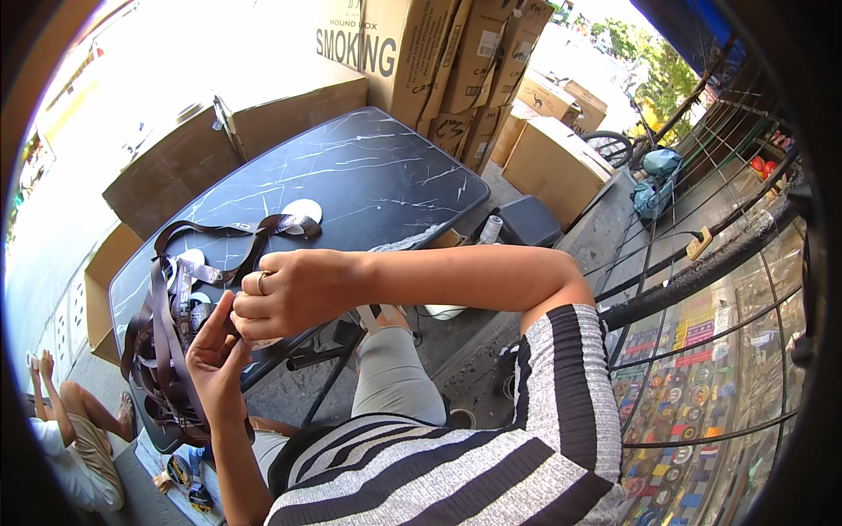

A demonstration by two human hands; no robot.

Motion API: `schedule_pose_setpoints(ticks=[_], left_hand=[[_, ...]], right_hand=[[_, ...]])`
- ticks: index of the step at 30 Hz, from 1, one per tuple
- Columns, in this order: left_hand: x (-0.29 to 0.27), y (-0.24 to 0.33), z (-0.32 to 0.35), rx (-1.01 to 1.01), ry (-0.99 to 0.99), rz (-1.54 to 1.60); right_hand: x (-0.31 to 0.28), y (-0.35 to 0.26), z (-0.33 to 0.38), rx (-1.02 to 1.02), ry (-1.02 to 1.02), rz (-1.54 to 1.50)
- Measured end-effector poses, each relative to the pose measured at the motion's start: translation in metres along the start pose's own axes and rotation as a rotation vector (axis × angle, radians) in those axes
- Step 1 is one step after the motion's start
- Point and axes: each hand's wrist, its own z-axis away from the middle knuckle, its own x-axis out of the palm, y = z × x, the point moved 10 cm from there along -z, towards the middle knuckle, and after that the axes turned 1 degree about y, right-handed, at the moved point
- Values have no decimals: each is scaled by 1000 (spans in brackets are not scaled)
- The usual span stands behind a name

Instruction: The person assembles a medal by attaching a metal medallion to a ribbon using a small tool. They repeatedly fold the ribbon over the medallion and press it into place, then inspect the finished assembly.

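At the left of centre in the frame, the right hand (285,298) and the left hand (215,355) are meeting above the near edge of the black table (386,167). The right fingers are curling inward, a ring showing on one; the left thumb and forefinger are reaching up against them. Both seem to be working at something small, but the right hand is hiding it, so whether either is pinching anything I cannot tell.

Just left of them, the dark straps (158,351) are lying heaped and are drooping over the table's left edge. One loop is stretching right, toward a white disc (303,210) on the tabletop. Silvery pieces (200,302) are showing among the straps.

As for progress, the handling is seemingly going on, with hands together and nothing visibly set apart as complete. Most straps are lying outside the fingers; which of them are done and which are waiting, the view is not showing. At the lower left, round dark pieces (178,471) are lying on a pale surface (158,451), their state unclear.
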Motion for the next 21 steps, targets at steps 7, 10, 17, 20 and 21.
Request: schedule_pose_setpoints(ticks=[7, 10, 17, 20, 21], left_hand=[[0, 1, 0, 14, -9, 13], [0, 1, -1, 17, -10, 17], [0, 1, 0, 25, 1, 26], [-1, 0, 0, 16, 8, 9], [-3, -1, 1, 2, 22, -10]], right_hand=[[3, -1, 0, 7, -46, -4], [-1, 1, 0, 17, -2, -19], [3, -1, 1, 38, -3, -27], [4, 1, 2, 46, 7, -41], [4, 1, 2, 49, 11, -40]])
